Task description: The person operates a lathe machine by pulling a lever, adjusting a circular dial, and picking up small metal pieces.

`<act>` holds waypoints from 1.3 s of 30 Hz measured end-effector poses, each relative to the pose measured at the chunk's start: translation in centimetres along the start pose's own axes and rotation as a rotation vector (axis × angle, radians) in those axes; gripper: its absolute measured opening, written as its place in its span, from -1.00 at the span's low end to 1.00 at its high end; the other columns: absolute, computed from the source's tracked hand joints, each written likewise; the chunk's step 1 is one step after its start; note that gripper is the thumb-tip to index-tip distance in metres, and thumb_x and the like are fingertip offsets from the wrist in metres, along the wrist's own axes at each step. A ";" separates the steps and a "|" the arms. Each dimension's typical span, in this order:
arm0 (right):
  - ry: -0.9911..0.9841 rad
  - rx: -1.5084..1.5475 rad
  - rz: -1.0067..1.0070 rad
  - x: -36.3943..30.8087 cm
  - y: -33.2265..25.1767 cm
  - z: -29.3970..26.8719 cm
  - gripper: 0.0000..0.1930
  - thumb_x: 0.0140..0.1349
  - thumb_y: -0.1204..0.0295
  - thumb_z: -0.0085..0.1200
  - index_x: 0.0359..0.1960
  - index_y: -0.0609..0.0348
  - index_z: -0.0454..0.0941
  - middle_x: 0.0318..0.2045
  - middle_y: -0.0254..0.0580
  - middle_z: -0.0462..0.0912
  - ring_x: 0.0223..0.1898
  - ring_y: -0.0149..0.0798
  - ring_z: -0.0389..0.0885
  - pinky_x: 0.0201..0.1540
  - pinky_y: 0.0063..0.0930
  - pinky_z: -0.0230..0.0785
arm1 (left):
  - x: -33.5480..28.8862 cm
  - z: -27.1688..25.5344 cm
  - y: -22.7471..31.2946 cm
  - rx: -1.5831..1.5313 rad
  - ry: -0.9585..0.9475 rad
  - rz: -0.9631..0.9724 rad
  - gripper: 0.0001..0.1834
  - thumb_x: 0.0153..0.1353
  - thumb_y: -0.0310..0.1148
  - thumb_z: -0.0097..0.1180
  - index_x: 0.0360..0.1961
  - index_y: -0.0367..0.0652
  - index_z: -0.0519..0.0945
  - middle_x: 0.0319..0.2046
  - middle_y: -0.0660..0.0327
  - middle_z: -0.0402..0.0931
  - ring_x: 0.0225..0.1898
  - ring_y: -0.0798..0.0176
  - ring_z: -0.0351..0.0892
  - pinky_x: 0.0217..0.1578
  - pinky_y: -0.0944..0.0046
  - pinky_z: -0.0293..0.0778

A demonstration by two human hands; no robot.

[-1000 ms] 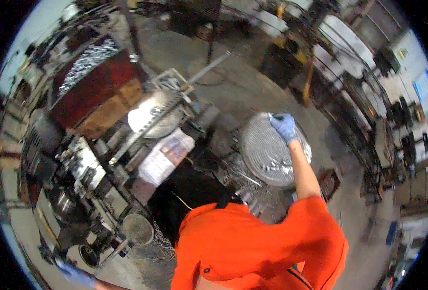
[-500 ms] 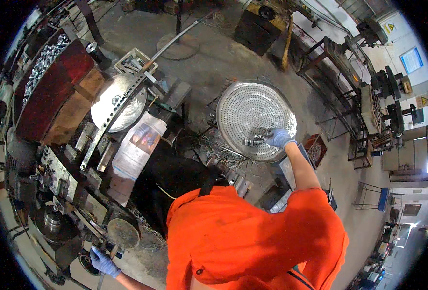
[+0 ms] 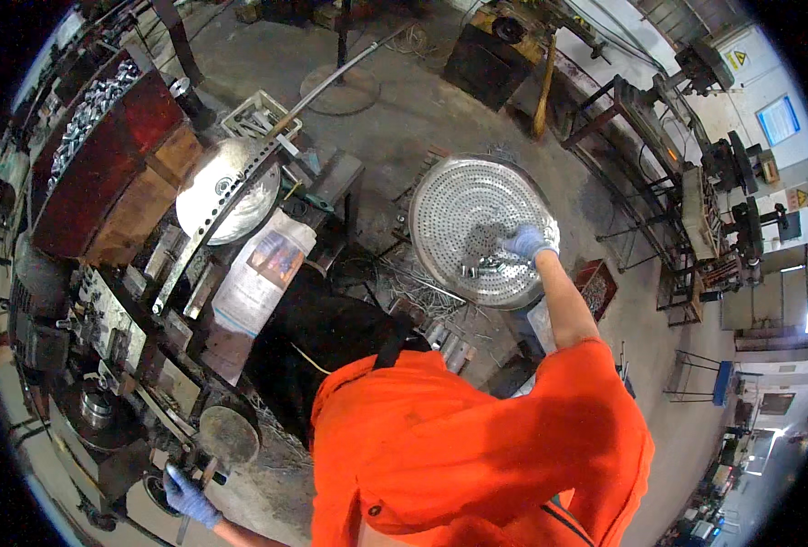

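My right hand (image 3: 524, 242), in a blue glove, reaches out into a round perforated metal tray (image 3: 459, 196). Its fingers are curled down over a small heap of shiny metal parts (image 3: 481, 267) near the tray's front edge. My left hand (image 3: 188, 497), also in a blue glove, is low at the left, at the front of a dark machine (image 3: 103, 410). Its fingers curl beside a short dark handle, and the grip is too small to make out. My orange shirt fills the lower middle.
A red bin of shiny metal pieces (image 3: 103, 118) stands at the far left, with a round metal disc (image 3: 226, 187) and a white sack (image 3: 263, 269) beside the machine. Metal scrap (image 3: 413, 283) litters the floor under the tray. Racks and machines (image 3: 705, 182) line the right side.
My right hand has come back from the tray's far rim to the heap of parts at its front. My left hand has risen into view at the machine.
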State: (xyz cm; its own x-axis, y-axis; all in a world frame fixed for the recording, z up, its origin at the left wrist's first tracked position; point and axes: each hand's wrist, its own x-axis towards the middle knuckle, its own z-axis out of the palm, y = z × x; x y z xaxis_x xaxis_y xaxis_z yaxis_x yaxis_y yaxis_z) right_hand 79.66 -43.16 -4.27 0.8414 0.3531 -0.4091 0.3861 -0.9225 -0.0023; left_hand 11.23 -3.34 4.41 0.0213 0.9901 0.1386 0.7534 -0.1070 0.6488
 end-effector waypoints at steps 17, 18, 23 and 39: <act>0.078 0.955 -1.768 -25.3 -43.4 -7.2 -0.67 -0.22 0.06 0.15 -0.59 0.05 0.59 -0.25 0.00 0.48 -0.22 0.01 0.43 -0.23 -0.16 0.30 | -3.3 7.9 11.9 -1.146 -0.314 -0.188 -0.52 0.26 -0.14 -0.13 0.06 -0.28 0.40 -0.08 0.07 0.46 -0.18 0.24 0.48 -0.20 0.29 0.41; 0.096 0.912 -1.783 -25.7 -44.0 -6.9 -0.67 -0.24 0.05 0.14 -0.59 0.05 0.59 -0.26 -0.01 0.48 -0.24 0.01 0.42 -0.25 -0.15 0.29 | -4.2 7.8 12.4 -1.034 -0.249 -0.020 -0.54 0.26 -0.25 -0.18 0.14 -0.19 0.33 -0.02 0.08 0.43 -0.13 0.22 0.47 -0.19 0.25 0.42; 0.154 0.881 -1.767 -26.2 -44.5 -6.0 -0.64 -0.25 0.05 0.12 -0.61 0.11 0.58 -0.25 0.00 0.48 -0.24 0.02 0.42 -0.22 -0.12 0.28 | -3.9 6.5 10.7 -1.088 -0.279 0.137 -0.59 0.27 -0.36 -0.21 0.15 -0.07 0.36 0.02 0.08 0.39 -0.08 0.20 0.43 -0.11 0.20 0.39; 0.209 0.051 -2.142 -29.7 -51.0 -10.1 -0.61 -0.07 -0.01 0.07 -0.52 0.07 0.62 -0.30 -0.07 0.57 -0.17 -0.06 0.48 -0.08 -0.15 0.29 | -1.2 -6.1 11.8 -0.357 -0.108 0.087 -0.71 0.16 -0.24 0.09 -0.36 -0.32 0.58 -0.57 0.22 0.53 -0.56 0.40 0.42 -0.45 0.34 0.39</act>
State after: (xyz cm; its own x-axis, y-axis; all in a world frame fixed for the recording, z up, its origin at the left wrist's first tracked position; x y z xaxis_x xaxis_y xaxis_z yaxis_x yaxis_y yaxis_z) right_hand 38.77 -5.05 17.18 -0.7365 0.5883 0.3339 0.5452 0.8084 -0.2218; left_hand 16.09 -6.36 16.47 0.1586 0.9778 0.1368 0.4701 -0.1966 0.8604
